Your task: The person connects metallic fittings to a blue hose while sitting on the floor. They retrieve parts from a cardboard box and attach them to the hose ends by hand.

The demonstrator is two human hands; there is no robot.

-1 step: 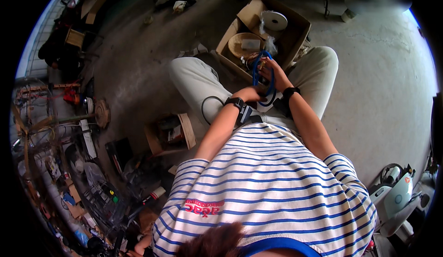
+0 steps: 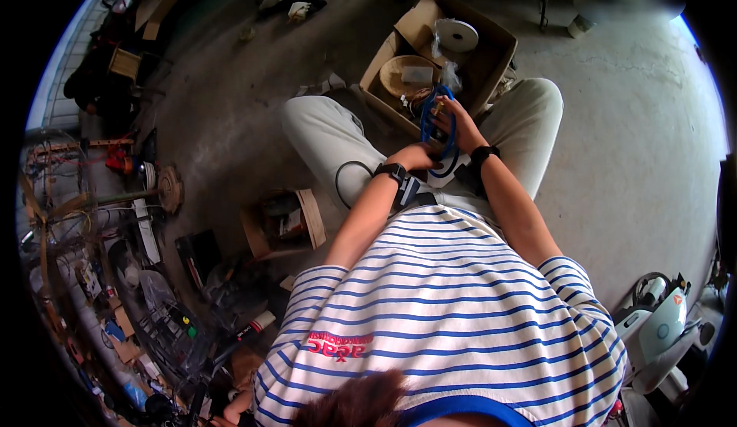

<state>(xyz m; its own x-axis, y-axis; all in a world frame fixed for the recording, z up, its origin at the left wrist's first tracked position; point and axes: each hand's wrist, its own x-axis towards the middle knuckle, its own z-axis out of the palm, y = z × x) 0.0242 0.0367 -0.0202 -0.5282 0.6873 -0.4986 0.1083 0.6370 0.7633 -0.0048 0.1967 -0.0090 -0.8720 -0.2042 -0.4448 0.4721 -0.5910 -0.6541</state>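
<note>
A looped blue cord (image 2: 424, 122), perhaps a cable or thin hose, hangs between my hands above my lap. My right hand (image 2: 458, 122) has its fingers curled round the upper part of the loop, near a small gold-coloured piece (image 2: 438, 108). Lower and to the left, my left hand (image 2: 417, 156) is closed at the bottom of the loop; its fingertips are mostly hidden. Just beyond my hands stands an uncut-topped cardboard box (image 2: 494, 49), open, holding a white disc (image 2: 458, 35), a round tan basket (image 2: 394, 76), clear plastic and tangled wires.
Beside my left thigh sits a smaller cardboard box (image 2: 313, 216) with dark items inside. Cluttered tools and parts fill the left side. A pale scooter-like machine (image 2: 666, 323) stands at lower right. Another person's hand (image 2: 236, 410) shows at lower left. A dark cable (image 2: 339, 172) curves over my left thigh.
</note>
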